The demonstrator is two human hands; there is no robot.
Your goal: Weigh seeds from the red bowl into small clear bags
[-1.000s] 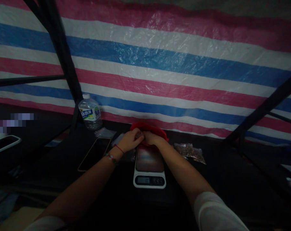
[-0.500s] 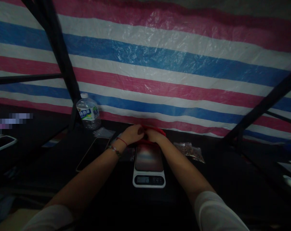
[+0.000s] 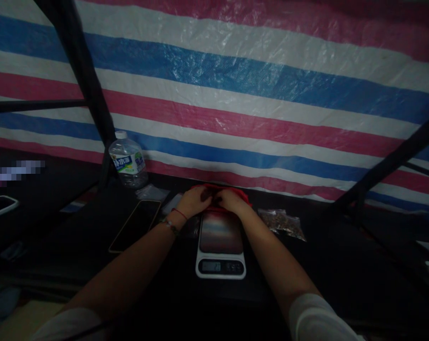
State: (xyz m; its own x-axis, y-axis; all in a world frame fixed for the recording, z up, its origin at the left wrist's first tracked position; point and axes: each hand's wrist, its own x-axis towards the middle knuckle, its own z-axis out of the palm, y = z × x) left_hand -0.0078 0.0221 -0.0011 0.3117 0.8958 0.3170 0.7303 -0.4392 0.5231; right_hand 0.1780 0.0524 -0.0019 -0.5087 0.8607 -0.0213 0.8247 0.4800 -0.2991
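Observation:
Behind the kitchen scale [image 3: 220, 274], both hands are at a crumpled red bag [image 3: 243, 194] that looks like plastic. My left hand [image 3: 196, 199] has its fingers curled on the bag's left side. Close beside it, my right hand [image 3: 230, 199] bends its fingers over the right side. Both sets of fingertips point into a dark gap in the middle of the bag, so they are partly hidden. The bag's contents cannot be made out. Small digits glow on the scale's display, and its dark plate reflects the striped sheet.
Small clear bags of brownish bits [image 3: 281, 222] lie to the right. To the left are a phone [image 3: 136, 226], clear plastic bags [image 3: 152, 192] and a large clear bottle [image 3: 129, 163]. A striped plastic sheet [image 3: 236, 109] hangs behind, between dark metal posts [image 3: 88, 85].
The red bag is spread wider, showing on both sides of my hands. My hands have moved slightly apart. The view has tilted down a little.

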